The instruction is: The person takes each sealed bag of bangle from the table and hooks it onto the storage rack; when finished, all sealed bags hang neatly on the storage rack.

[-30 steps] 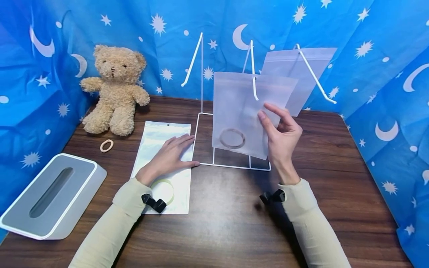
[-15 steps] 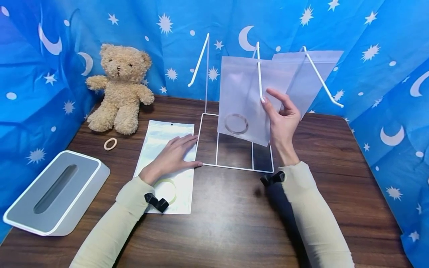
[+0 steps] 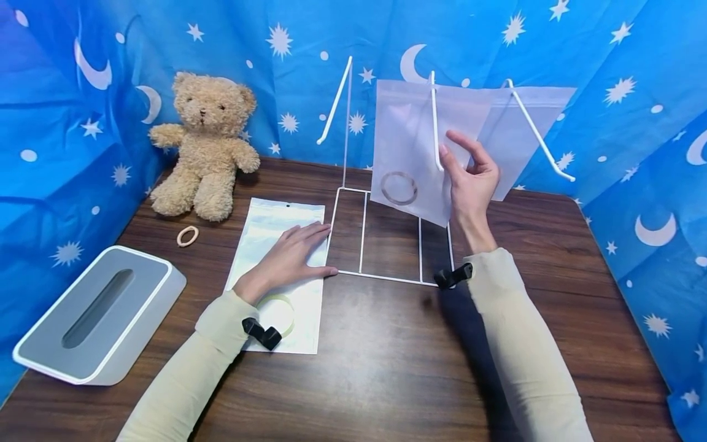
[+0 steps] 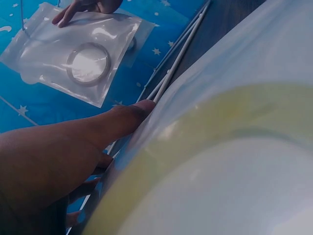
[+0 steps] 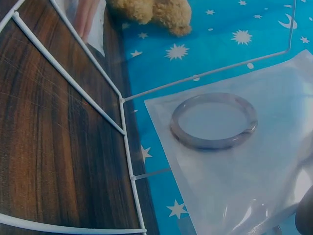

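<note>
A translucent zip bag point(image 3: 405, 132) with a brownish-grey bangle point(image 5: 215, 144) inside hangs on the middle hook point(image 3: 434, 116) of a white wire display rack point(image 3: 381, 277). My right hand point(image 3: 476, 184) pinches the right side of this bag between thumb and fingers, beside the hook's tip. Flat on the table lies a whitish zip bag point(image 3: 306, 319) holding a yellow-green bangle point(image 4: 220, 105). My left hand point(image 3: 289, 255) rests over it with extended fingers. Its fingertips and thumb touch the left side and front corner of the rack's base.
Another translucent bag point(image 3: 525, 123) hangs on the right hook. The left hook point(image 3: 334, 101) bears nothing. A teddy bear point(image 3: 207, 153) sits at the back left, with a small beige ring point(image 3: 180, 237) before it. A tissue box point(image 3: 149, 313) stands at the left.
My right hand has moved the bag back and up along the middle hook, away from its tip. My left hand stays on the rack base. The head view has shifted slightly.
</note>
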A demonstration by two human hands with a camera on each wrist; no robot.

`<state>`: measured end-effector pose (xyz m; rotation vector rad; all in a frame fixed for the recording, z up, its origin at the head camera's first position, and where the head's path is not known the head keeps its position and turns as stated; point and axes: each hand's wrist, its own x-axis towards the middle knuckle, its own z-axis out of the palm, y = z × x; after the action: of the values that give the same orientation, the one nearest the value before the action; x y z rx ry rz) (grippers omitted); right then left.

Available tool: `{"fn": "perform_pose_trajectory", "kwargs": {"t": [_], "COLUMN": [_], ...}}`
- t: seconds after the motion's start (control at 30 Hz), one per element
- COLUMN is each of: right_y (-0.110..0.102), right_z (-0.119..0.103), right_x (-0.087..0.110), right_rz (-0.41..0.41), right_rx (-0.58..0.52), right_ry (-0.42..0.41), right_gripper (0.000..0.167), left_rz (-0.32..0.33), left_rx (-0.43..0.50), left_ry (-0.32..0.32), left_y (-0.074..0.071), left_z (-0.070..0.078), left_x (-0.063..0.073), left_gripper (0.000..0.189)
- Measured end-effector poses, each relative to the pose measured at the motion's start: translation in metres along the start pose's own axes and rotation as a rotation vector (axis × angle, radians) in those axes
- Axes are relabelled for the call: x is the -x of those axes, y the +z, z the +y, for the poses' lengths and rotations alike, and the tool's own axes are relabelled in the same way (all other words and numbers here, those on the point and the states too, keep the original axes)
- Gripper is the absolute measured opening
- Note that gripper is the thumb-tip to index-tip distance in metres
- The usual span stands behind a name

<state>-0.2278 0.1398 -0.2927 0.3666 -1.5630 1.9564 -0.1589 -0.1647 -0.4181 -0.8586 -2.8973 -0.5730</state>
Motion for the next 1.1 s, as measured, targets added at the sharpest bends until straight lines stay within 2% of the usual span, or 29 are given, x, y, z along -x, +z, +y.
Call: {"fn": "perform_pose_trajectory", "kwargs": {"t": [0.37, 0.6, 0.9, 1.03, 1.1], "right_y": [-0.003, -0.006, -0.030, -0.047, -0.055], "right_z": [0.000, -0.001, -0.006, -0.010, -0.016], "right_x": [-0.007, -0.007, -0.005, 0.003, 0.009], "right_rz": [0.019, -0.011, -0.184, -0.187, -0.167], "right_rx": [-0.035, -0.033, 0.070, 0.131, 0.198], "right_ry": [-0.002, -0.007, -0.020, -0.037, -0.040], "right_gripper": [0.027, 0.028, 0.032, 0.031, 0.031], "left_rz": [-0.007, -0.014, -0.012, -0.016, -0.020], "left_rx": [-0.002, -0.004, 0.005, -0.003, -0.005], "left_ry": [0.007, -0.001, 0.001, -0.013, -0.023], "left_y": [0.001, 0.001, 0.000, 0.000, 0.000], "left_z": [0.002, 0.004, 0.004, 0.003, 0.002], "left_x": [-0.003, -0.004, -0.002, -0.001, -0.001], "left_gripper": [0.096, 0.096, 0.095, 0.096, 0.096]}}
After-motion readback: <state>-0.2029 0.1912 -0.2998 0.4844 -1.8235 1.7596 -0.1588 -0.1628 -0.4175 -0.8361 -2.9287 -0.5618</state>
